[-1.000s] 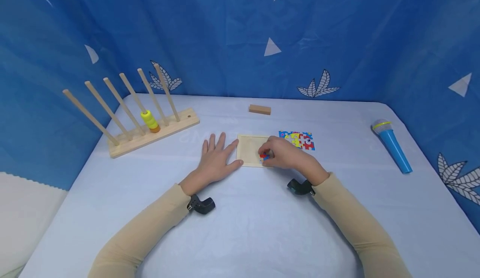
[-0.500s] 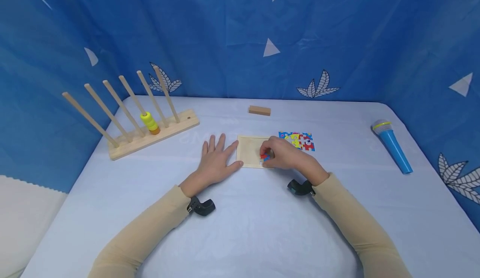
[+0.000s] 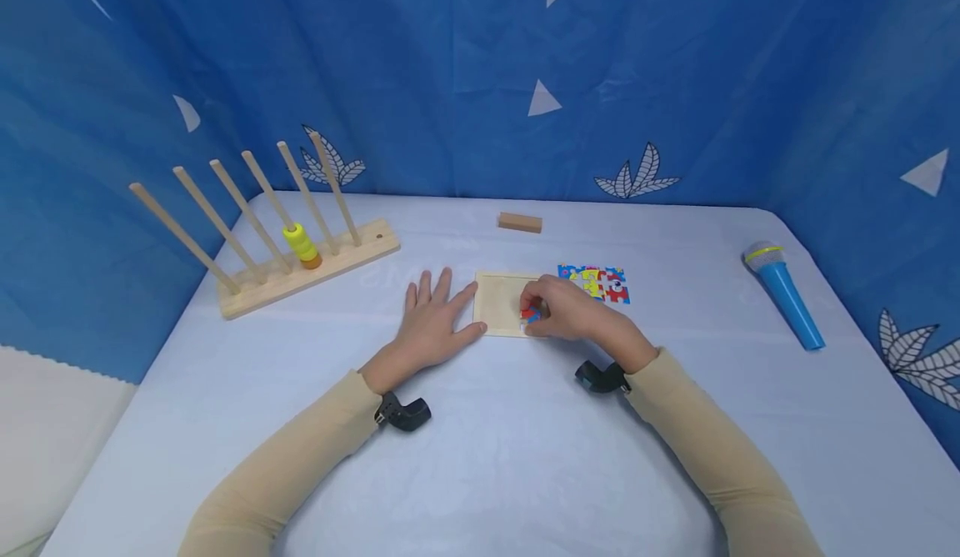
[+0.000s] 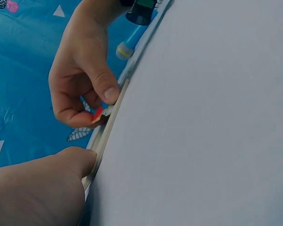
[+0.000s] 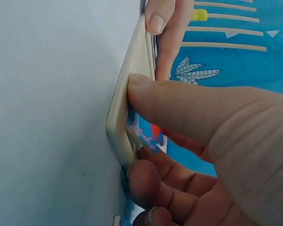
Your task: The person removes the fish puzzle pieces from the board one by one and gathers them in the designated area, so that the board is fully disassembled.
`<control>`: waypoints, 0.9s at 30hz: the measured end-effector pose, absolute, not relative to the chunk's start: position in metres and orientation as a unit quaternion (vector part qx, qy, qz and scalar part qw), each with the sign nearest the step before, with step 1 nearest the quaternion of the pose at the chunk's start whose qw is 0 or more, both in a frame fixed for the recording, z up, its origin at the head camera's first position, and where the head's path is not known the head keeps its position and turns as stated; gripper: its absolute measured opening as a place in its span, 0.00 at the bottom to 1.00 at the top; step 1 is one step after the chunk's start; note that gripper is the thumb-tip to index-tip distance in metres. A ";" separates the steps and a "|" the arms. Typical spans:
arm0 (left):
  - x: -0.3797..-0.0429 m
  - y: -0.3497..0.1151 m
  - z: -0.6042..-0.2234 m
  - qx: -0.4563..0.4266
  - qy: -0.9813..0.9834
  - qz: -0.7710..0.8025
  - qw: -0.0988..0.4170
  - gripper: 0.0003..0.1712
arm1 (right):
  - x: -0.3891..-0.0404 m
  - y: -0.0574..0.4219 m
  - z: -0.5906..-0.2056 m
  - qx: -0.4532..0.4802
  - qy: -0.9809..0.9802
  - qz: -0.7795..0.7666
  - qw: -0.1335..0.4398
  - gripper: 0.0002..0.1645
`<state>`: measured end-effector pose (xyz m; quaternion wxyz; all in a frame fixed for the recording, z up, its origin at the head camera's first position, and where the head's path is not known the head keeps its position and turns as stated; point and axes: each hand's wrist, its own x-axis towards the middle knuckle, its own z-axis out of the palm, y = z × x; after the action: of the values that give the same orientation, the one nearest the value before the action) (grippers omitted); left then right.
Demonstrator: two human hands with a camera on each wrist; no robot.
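A shallow wooden puzzle tray (image 3: pixel 498 303) lies in the middle of the table. My left hand (image 3: pixel 430 328) is spread flat at its left side, with thumb and index fingertip touching the rim. Over the tray's right end, my right hand (image 3: pixel 568 307) pinches a red and blue jigsaw piece (image 3: pixel 530 315) between thumb and fingers. In the right wrist view this piece (image 5: pixel 144 134) is tilted inside the tray's corner; the fingers partly cover it. Just beyond the right hand lies a group of joined, colourful jigsaw pieces (image 3: pixel 600 282), its near-left part hidden by that hand.
At the back left stands a wooden peg rack (image 3: pixel 311 269), with yellow beads (image 3: pixel 301 243) and an orange one on one peg. A small wooden block (image 3: pixel 520 223) lies behind the tray. A blue toy microphone (image 3: pixel 786 294) rests at the far right.
The right hand has shifted very slightly to the right with the jigsaw piece, staying at the tray's right end. The left hand keeps its place at the rim.
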<state>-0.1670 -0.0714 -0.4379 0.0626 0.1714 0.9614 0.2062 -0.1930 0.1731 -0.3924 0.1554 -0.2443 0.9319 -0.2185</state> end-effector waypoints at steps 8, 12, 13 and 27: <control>-0.167 -0.072 -0.438 0.169 0.962 0.203 0.063 0.43 | -0.190 0.173 -0.390 -0.250 0.921 -0.242 0.178 0.16; -0.167 -0.072 -0.438 0.170 0.962 0.202 0.063 0.43 | -0.190 0.179 -0.385 -0.244 0.922 -0.249 0.170 0.14; -0.167 -0.072 -0.438 0.170 0.962 0.202 0.064 0.43 | -0.189 0.181 -0.383 -0.243 0.923 -0.250 0.166 0.14; -0.168 -0.073 -0.441 0.174 0.961 0.203 0.064 0.43 | -0.187 0.246 -0.372 -0.149 0.945 -0.252 0.145 0.10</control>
<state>-0.1680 -0.0729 -0.4409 0.0635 0.1735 0.9615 0.2034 -0.1872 0.2464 -0.3715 0.1453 -0.1493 0.9450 -0.2521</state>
